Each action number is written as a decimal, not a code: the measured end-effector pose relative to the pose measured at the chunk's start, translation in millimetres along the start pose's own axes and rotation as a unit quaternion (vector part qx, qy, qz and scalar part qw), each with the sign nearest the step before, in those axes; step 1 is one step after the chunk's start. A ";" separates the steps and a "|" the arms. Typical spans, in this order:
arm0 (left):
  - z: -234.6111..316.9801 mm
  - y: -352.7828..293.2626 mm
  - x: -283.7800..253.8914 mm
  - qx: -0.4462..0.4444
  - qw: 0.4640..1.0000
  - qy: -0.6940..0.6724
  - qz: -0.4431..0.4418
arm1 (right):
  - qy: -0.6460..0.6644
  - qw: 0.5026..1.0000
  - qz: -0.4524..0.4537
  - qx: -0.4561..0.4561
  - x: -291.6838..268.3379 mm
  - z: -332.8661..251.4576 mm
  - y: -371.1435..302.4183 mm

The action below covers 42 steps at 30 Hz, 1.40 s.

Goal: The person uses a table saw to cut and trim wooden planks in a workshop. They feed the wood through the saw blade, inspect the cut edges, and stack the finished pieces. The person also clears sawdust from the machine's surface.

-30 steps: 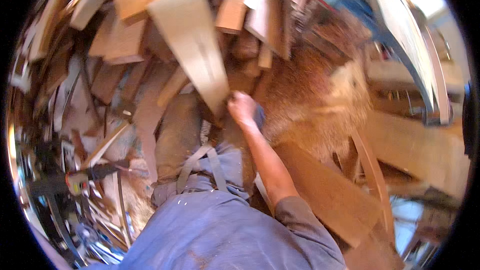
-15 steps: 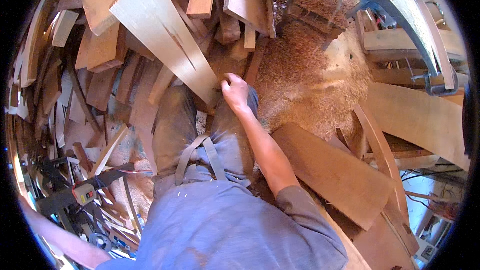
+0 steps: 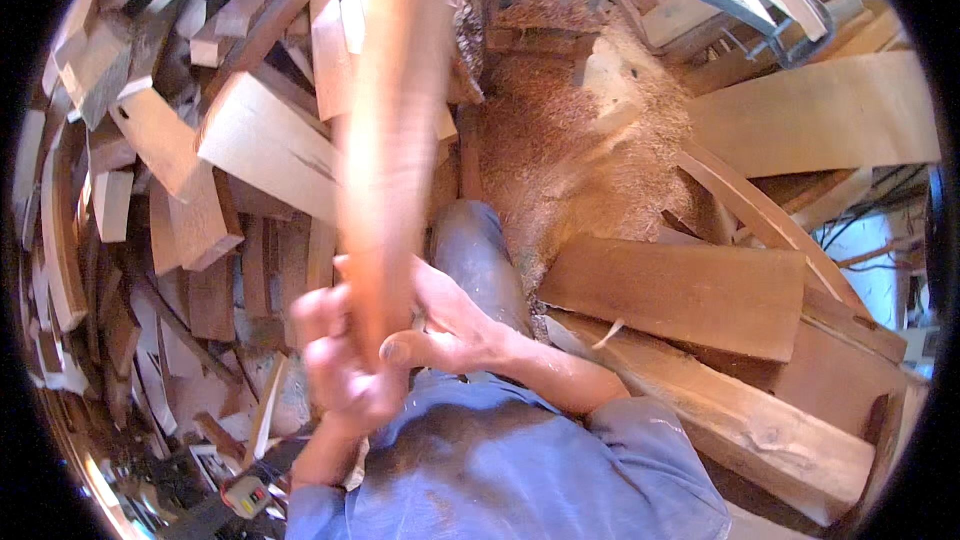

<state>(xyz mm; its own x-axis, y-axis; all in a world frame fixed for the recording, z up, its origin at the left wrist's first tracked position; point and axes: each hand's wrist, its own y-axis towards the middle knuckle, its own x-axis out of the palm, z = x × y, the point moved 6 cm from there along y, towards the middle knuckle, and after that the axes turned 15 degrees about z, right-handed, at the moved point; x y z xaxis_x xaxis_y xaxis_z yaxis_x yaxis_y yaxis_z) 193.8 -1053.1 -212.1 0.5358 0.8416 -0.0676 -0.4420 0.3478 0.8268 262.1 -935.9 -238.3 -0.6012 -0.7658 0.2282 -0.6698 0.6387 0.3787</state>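
A long reddish-brown wooden board [image 3: 390, 170] stands raised in front of me, smeared by motion toward its upper end. My left hand [image 3: 350, 370] is closed round its lower end from the left, the fingers blurred. From the right, my right hand [image 3: 450, 325] grips the same end, its thumb lying along the near side and its other fingers partly hidden behind the wood. Behind the raised board lies a pale plank [image 3: 265, 145], partly covered by it.
Stacked offcuts [image 3: 210, 220] crowd the left side. Sawdust and shavings [image 3: 560, 130] cover the floor ahead. A brown plank [image 3: 680, 295] and a thick beam [image 3: 760, 430] lie at my right. A clamp [image 3: 800, 40] holds a curved piece at the far right.
My left hand has come in from the far left, and the brown board is now raised in both hands. My right hand has left the pale plank's near end. The view has shifted.
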 end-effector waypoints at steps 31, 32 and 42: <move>-245.1 -174.1 -51.6 -0.305 0.870 0.304 -0.241 | -0.114 0.864 0.414 0.263 -191.6 52.0 -9.5; -244.3 -170.7 -51.6 -0.304 0.877 0.298 -0.223 | -0.098 0.864 0.418 0.263 -189.3 50.7 -4.7; -255.7 -176.1 -66.4 -0.383 0.876 0.272 -0.111 | -0.024 0.862 0.449 0.232 -194.5 67.7 45.3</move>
<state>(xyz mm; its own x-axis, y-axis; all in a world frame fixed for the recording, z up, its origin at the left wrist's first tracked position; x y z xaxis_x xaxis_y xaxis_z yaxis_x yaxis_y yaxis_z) 52.1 -1064.6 -496.0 0.3387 0.7184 -0.6075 -0.8351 0.5270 0.1577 319.2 -753.0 -326.2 -0.9784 0.0501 0.2003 -0.0202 0.9423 -0.3342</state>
